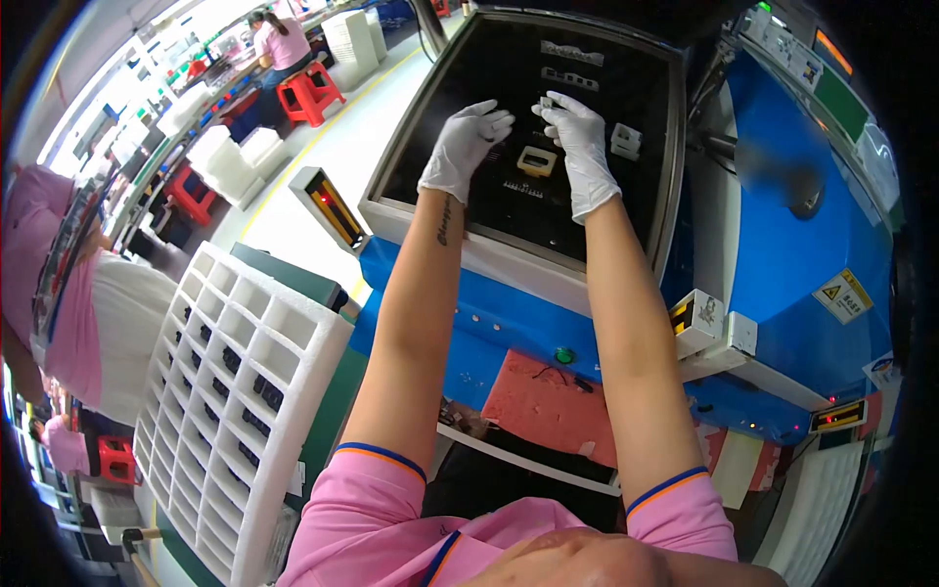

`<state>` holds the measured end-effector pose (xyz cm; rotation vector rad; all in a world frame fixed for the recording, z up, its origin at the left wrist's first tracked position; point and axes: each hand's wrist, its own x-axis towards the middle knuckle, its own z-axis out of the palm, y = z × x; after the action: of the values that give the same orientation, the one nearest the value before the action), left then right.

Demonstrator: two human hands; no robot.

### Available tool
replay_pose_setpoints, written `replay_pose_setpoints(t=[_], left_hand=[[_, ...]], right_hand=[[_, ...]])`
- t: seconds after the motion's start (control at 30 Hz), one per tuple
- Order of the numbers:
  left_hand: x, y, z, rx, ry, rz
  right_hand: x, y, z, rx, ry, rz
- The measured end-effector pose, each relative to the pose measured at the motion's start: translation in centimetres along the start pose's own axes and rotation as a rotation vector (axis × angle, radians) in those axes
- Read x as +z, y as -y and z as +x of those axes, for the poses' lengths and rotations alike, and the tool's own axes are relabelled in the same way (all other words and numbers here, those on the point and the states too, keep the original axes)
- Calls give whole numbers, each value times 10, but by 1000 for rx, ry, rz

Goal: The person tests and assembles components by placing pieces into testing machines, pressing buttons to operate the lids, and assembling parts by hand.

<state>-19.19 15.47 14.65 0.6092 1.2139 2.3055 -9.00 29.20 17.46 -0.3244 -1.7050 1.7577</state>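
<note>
Both hands wear white gloves over a black work plate (416, 161) with a metal frame. My left hand (464, 149) hovers over the plate's left part, fingers bent and somewhat apart; nothing I can name is in it. My right hand (579, 142) pinches a small pale part (545, 102) between thumb and fingertips. Between the hands sits a cream rectangular block (536, 161) with an opening in it. A row of small pins (523, 190) lies below that block. To the right of my right hand is a white block (626, 141). Two metal strips (570, 80) lie farther back.
A white foam tray (293, 342) with dark parts in several cells stands at left. Sensor posts (331, 207) flank the blue machine (782, 235). A green button (564, 356) and red mat (538, 401) are in front. Co-workers (281, 44) and red stools (310, 95) are at left.
</note>
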Motion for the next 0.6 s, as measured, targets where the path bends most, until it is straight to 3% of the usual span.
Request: replay_pose_setpoints(t=[0.07,0.23,0.33,0.47,0.6], left_hand=[[8,0,0,69,140,-238],[16,-1,-5,119,255,-126],[30,1,-14,-93,170,382],[39,7,-12,-118,243,732],[35,11,-5,-104,227,544]], right_hand=[[0,0,1,3,16,2],[1,-1,1,21,-18,-37],[-1,0,1,28,-28,-31],[-1,1,1,34,6,-23],[-1,2,1,26,15,8]])
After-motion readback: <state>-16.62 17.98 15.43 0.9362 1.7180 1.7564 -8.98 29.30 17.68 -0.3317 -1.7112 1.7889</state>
